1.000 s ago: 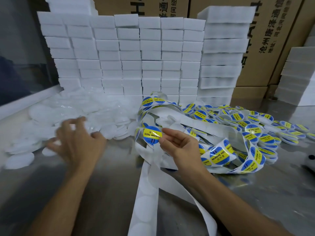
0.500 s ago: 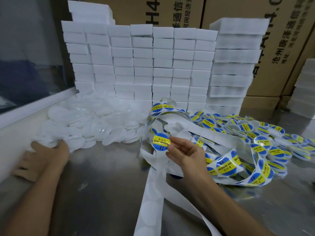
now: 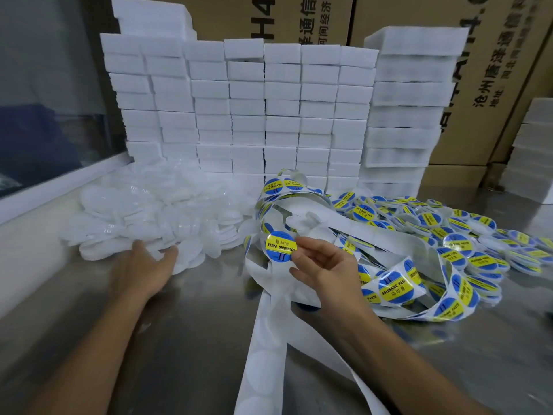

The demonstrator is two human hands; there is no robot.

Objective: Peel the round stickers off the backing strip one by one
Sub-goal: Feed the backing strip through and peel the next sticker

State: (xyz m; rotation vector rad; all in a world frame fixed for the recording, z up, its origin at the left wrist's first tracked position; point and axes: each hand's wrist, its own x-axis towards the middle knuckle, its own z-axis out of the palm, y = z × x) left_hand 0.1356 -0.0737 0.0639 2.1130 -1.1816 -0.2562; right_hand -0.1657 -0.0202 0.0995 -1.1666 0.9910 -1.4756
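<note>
Between two hands (image 3: 324,266), one sticker (image 3: 280,245), pinched.

The worktop (image 3: 185,339) is brushed metal with a dull sheen. The round stickers (image 3: 280,245) look glossy, catching light, on a matt white paper backing strip (image 3: 263,348). At far left lies a heap of translucent plastic discs (image 3: 143,211); behind stand matt white foam blocks (image 3: 281,115) and brown cardboard boxes (image 3: 493,85).
</note>
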